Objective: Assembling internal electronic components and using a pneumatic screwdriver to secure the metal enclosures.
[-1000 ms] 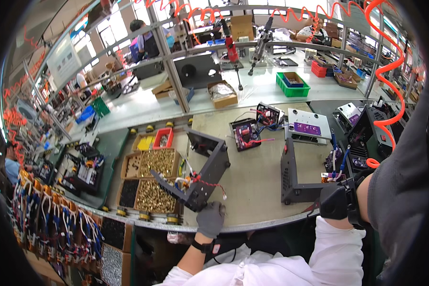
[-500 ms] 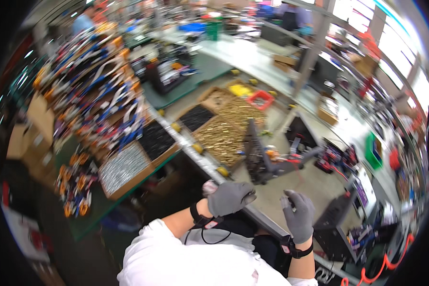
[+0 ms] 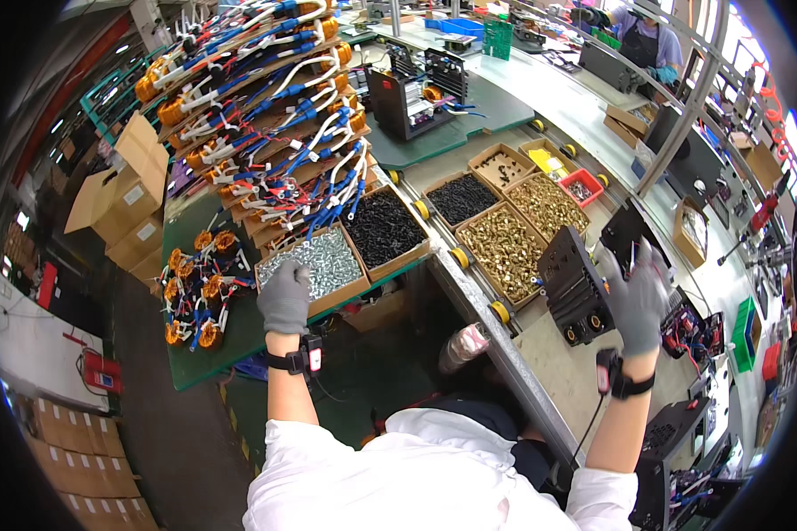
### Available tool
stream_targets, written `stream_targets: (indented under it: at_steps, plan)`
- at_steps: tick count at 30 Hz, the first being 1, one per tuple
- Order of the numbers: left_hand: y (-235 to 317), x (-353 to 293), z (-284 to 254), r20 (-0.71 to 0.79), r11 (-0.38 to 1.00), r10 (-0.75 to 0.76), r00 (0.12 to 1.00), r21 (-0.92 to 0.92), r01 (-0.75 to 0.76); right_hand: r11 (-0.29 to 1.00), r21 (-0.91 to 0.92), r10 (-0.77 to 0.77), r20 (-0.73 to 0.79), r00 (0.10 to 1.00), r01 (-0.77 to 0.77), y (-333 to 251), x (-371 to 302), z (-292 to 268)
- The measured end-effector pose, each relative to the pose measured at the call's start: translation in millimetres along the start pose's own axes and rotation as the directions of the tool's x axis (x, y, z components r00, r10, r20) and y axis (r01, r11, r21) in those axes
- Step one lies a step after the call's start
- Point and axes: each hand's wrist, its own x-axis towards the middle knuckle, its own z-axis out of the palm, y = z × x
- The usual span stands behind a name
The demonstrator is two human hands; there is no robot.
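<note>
Gloved left hand [image 3: 285, 296], fingers curled narrow, dips into the box of silver screws [image 3: 328, 261] at the counter [image 3: 549, 372] edge. Right hand [image 3: 636, 296], spread wide and holding nothing, hovers beside the black housing [image 3: 578, 285], right of the screws. Screws: small, hard, probably slippery; pinch singly.

Stacked cardboard boxes [image 3: 119, 190] far left, bundles of blue and white cables [image 3: 266, 106] above them, tray of black screws [image 3: 383, 227], tray of brass fittings [image 3: 498, 250] centre, small red bin [image 3: 581, 188] far right
</note>
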Motion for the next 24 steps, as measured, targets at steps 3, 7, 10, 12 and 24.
stream_targets:
  at_steps: [3,7,10,12,24]
  plan:
    - [5,7,3,-0.092,0.999,-0.042,0.995,0.004,0.043,0.990,0.118,-0.109,0.317,0.942,0.075,-49,19,-2]
    - [58,-10,-13,-0.204,0.887,0.201,0.958,-0.377,-0.266,0.969,0.249,-0.093,0.350,0.932,0.003,-57,10,30]
    - [100,-36,0,-0.224,0.652,0.379,0.898,-0.624,-0.431,0.950,0.311,-0.115,0.337,0.934,0.005,-48,-2,28]
    - [139,-55,-2,-0.118,0.551,0.538,0.835,-0.700,-0.455,0.891,0.449,-0.204,0.247,0.947,0.075,-33,-19,10]
    - [274,-107,27,-0.559,-0.202,0.707,0.433,-0.746,-0.635,-0.775,0.615,0.438,0.690,0.576,-0.147,118,-166,-24]
